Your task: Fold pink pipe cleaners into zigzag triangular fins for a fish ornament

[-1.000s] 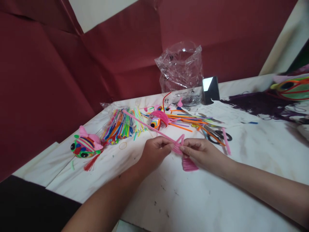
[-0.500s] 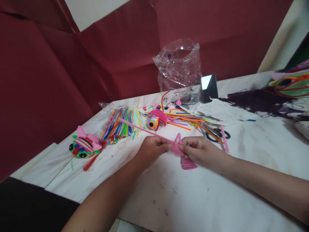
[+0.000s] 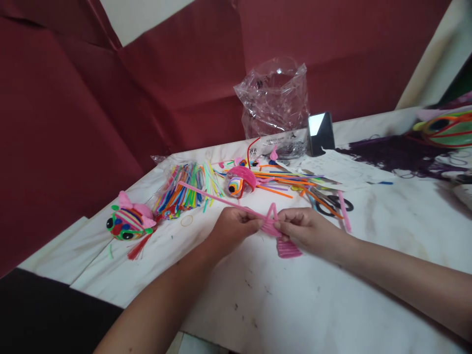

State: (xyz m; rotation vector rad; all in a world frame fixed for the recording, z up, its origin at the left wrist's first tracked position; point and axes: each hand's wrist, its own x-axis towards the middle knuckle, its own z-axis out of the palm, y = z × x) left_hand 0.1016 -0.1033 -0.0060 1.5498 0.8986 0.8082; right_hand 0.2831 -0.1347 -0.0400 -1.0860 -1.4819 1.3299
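Observation:
Between my two hands is a pink pipe cleaner (image 3: 206,192), bent into close zigzag folds at its right part, with a long straight end reaching up to the left. My left hand (image 3: 236,227) pinches it at the left side of the folds. From the right, my right hand (image 3: 304,227) pinches the same folds, and a small loop stands up between the hands. A flat, ribbed pink folded piece (image 3: 289,249) shows just below my right fingers; whether it joins the held folds I cannot tell. Behind lies a clear ball with pink pipe cleaner and a painted eye (image 3: 241,181).
A bundle of coloured pipe cleaners (image 3: 184,189) lies behind my left hand. A decorated fish figure (image 3: 131,219) sits at the left. Black-handled scissors (image 3: 334,204), a phone (image 3: 320,133), a clear plastic bag (image 3: 275,105) and dark purple threads (image 3: 387,155) lie farther back.
The hands keep the same grip on the pink pipe cleaner. The whole view has shifted very slightly; otherwise nothing visibly differs.

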